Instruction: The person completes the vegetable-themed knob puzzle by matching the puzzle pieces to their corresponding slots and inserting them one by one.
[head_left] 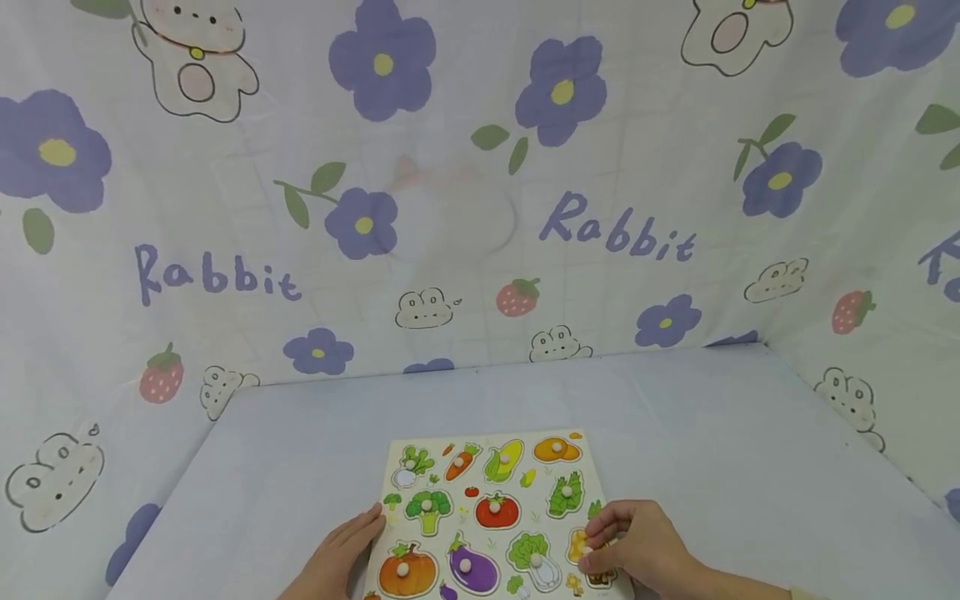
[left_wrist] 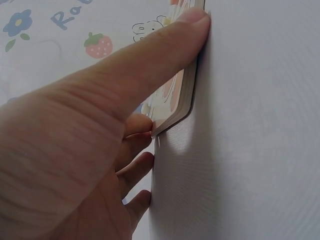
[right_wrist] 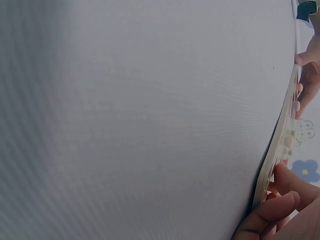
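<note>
A cream wooden knob puzzle board (head_left: 450, 467) lies flat on the table, its vegetable pieces sitting in place. Among them are a pumpkin (head_left: 408, 575), an eggplant (head_left: 474, 568), a tomato (head_left: 498, 511) and a broccoli (head_left: 428, 510). My left hand (head_left: 347, 550) rests against the board's left side, fingers fairly straight. In the left wrist view its thumb (left_wrist: 195, 22) touches the board's edge. At the lower right corner my right hand (head_left: 637, 542) pinches a yellow-and-brown puzzle piece (head_left: 576, 547), mostly covered by the fingers. Its knob is hidden in the head view.
The pale table (head_left: 675, 417) extends behind and to both sides of the board. A white cloth (head_left: 465, 167) printed with purple flowers, rabbits and strawberries hangs behind the table and at its sides.
</note>
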